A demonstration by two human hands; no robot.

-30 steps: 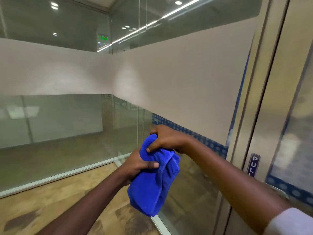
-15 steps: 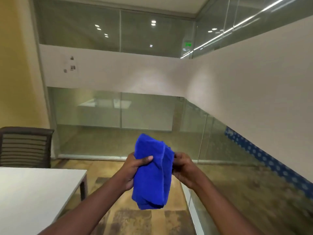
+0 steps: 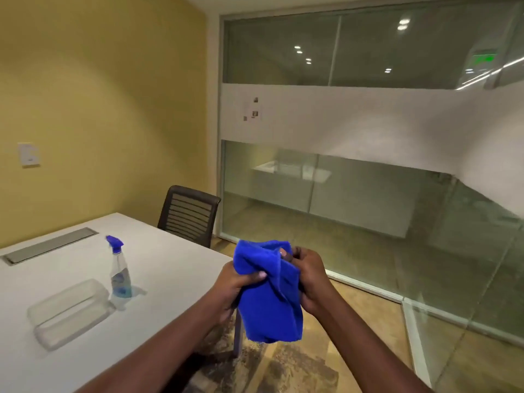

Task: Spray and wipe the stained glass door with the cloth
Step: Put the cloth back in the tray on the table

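Observation:
A bright blue cloth (image 3: pixel 269 304) hangs bunched between both hands in front of me. My left hand (image 3: pixel 235 285) grips its left side with the thumb across the fabric. My right hand (image 3: pixel 310 279) pinches its right edge. A clear spray bottle (image 3: pixel 119 276) with a blue trigger head stands upright on the white table (image 3: pixel 170 268), to the left of my hands and apart from them. The glass door is out of view; glass partition walls (image 3: pixel 354 208) with a frosted band fill the right side.
A clear plastic container (image 3: pixel 69 313) lies on the table beside the bottle. A dark slatted chair (image 3: pixel 188 214) stands at the table's far corner against the yellow wall. A grey cable hatch (image 3: pixel 49 245) is set into the tabletop. Patterned floor runs below my arms.
The view has swung left, away from the door with its pull sign, towards the table and yellow wall. Both hands have kept hold of the blue cloth and shifted their grip on it.

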